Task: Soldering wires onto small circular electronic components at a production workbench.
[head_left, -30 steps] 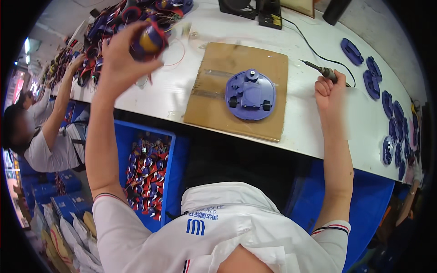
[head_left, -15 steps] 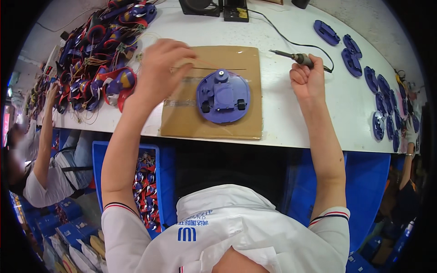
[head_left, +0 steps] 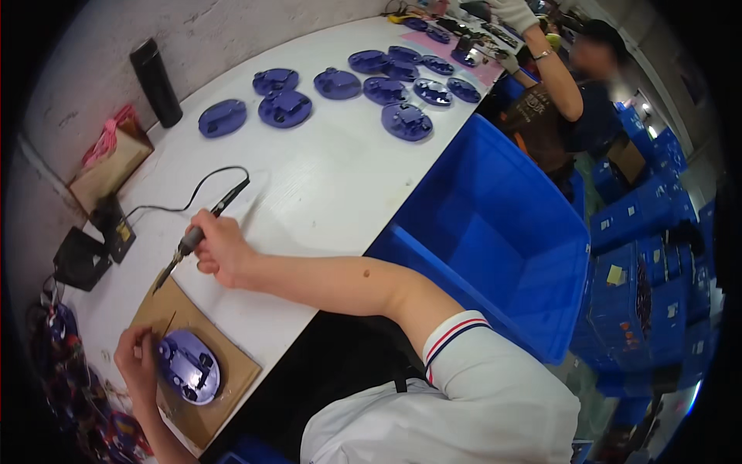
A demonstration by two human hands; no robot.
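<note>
My right hand [head_left: 220,249] is wrapped around the handle of a soldering iron [head_left: 185,241]. The iron's tip points down over the far end of a brown cardboard sheet [head_left: 236,362]. On that sheet lies a purple oval plastic base [head_left: 182,348] with small black wheels. My left hand [head_left: 137,362] is at the left edge of this base, its fingers curled together. Whatever those fingers pinch is too small to make out.
Several purple oval bases [head_left: 284,108] stand across the white table [head_left: 309,185]. A black soldering stand [head_left: 81,259] and dark bottle [head_left: 156,83] are near the wall. Coloured parts [head_left: 77,387] pile up left. A blue bin [head_left: 495,232] adjoins the table; a co-worker's gloved hand [head_left: 514,14] is beyond.
The view has swung to the right, bringing the bases and the blue bin into the middle. My left hand has come down beside the base. The soldering iron's tip now reaches over the cardboard.
</note>
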